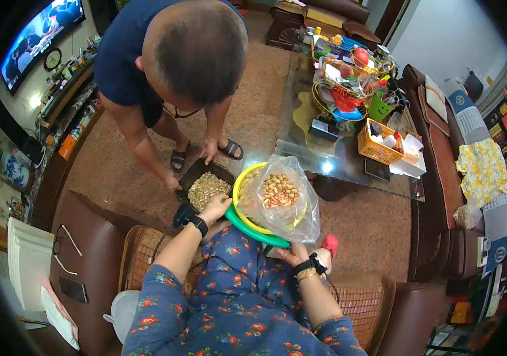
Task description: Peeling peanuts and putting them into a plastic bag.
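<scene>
On my lap a green plastic basin (253, 232) sits under a yellow plastic basin (237, 192). A clear plastic bag (303, 218) lies open over the yellow basin, with unshelled peanuts (279, 183) and reddish shelled kernels (276, 199) visible in it. My left hand (214, 209) grips the green basin's rim on the left. From below right, my right hand (296, 255) holds the same rim; some of its fingers are hidden. Just beyond my left hand stands a dark bin (185, 183) full of peanut shells (207, 189), its edges held by another person's two hands.
Another person (122, 75) bends over the bin in front of me. A glass-topped table (296, 147) at right carries wire fruit baskets (318, 100), an orange plastic basket (376, 144) and a phone (377, 170). Eyeglasses (72, 240) and a phone (73, 289) lie on the left sofa arm (97, 227).
</scene>
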A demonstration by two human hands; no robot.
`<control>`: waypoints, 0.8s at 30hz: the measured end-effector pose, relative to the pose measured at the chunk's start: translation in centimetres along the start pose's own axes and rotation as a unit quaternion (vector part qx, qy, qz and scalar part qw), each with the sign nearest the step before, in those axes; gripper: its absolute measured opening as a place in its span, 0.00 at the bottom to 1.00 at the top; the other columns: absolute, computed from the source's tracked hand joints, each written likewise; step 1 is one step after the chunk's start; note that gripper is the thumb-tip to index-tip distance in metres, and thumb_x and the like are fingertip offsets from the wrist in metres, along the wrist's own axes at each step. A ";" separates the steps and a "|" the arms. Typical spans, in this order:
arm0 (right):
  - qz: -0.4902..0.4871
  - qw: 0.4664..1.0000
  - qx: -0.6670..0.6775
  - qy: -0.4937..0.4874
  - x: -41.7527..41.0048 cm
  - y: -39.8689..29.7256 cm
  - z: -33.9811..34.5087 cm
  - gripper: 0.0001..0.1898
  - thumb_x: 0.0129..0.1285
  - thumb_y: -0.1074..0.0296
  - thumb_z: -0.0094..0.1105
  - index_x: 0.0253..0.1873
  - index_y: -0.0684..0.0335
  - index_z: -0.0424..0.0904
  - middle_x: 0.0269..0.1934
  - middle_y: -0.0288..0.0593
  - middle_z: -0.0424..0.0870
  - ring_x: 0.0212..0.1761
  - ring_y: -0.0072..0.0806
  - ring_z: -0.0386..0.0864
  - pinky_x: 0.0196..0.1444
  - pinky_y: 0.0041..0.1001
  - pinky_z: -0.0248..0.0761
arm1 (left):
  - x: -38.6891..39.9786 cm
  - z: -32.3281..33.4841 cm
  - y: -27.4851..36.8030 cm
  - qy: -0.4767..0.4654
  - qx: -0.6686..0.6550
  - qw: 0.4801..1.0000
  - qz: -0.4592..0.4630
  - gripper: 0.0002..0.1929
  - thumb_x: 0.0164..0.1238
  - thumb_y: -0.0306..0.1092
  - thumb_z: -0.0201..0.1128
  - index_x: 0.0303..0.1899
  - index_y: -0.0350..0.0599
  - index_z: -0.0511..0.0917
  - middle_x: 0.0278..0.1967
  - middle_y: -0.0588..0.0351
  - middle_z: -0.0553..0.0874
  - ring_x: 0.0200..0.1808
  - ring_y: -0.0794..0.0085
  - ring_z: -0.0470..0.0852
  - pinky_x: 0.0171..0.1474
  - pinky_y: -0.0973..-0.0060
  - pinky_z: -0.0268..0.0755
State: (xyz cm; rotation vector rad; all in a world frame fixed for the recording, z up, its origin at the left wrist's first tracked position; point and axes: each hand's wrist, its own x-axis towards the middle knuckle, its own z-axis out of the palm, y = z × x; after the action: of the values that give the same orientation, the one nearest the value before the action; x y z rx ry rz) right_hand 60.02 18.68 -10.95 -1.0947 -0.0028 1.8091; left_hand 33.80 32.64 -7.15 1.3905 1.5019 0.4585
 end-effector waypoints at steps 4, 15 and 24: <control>-0.024 0.997 -0.035 0.059 0.3 -0.8 1.6 0.14 0.64 0.64 0.44 0.50 0.65 0.67 0.43 0.46 0.73 0.40 0.37 0.76 0.39 0.36 0.77 | 1.8 1.0 -3.0 0.042 -0.058 0.997 0.001 0.16 0.62 0.33 0.53 0.49 0.36 0.71 0.39 0.50 0.79 0.39 0.70 0.77 0.42 0.75 0.69; -0.028 0.989 -0.106 0.100 -0.7 -5.4 -1.3 0.12 0.61 0.56 0.49 0.49 0.45 0.69 0.39 0.30 0.76 0.39 0.23 0.73 0.41 0.31 0.69 | -0.3 5.5 -1.9 -0.025 -0.143 0.987 -0.073 0.20 0.61 0.25 0.52 0.54 0.29 0.62 0.43 0.47 0.75 0.38 0.67 0.77 0.37 0.73 0.75; -0.032 0.981 -0.141 0.133 -3.7 -5.6 -2.4 0.16 0.62 0.53 0.46 0.52 0.49 0.66 0.45 0.35 0.73 0.40 0.31 0.72 0.40 0.34 0.70 | -4.3 7.0 0.2 -0.047 -0.154 0.982 -0.096 0.20 0.61 0.25 0.51 0.55 0.28 0.62 0.41 0.47 0.76 0.33 0.71 0.78 0.29 0.80 0.73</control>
State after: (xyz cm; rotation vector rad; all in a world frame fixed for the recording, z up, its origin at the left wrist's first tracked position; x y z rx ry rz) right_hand 66.19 17.78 -7.37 -1.5145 -0.1371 1.6259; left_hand 39.10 26.47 -8.33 1.0029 1.4046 0.4742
